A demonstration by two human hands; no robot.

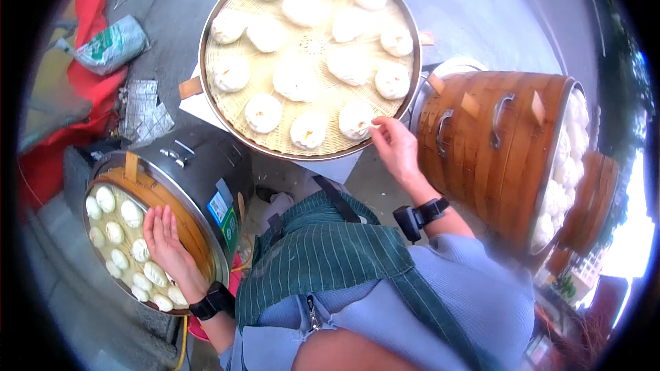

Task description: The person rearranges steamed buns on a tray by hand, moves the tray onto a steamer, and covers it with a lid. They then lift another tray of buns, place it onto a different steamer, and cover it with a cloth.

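In front of me is a round steamer tray (313,154) with a woven mat, holding several white filled buns (295,81) spaced apart. My right hand (395,145) reaches over its near right rim. Thumb and finger pinch at the right edge of a bun (355,121) whose top shows some orange filling. My left hand (167,239) is open, fingers stretched and nothing in them. It hovers over the right side of a lower bamboo steamer (180,209) at the left, beside several smaller, oval white buns (118,258).
At the right stands a tall bamboo steamer stack (474,144) with metal handles and white buns on top. A large metal pot (206,158) is beside the left steamer. Wooden tabs stick out from the steamers. A plastic bag (113,45) and red cloth (89,106) lie far left.
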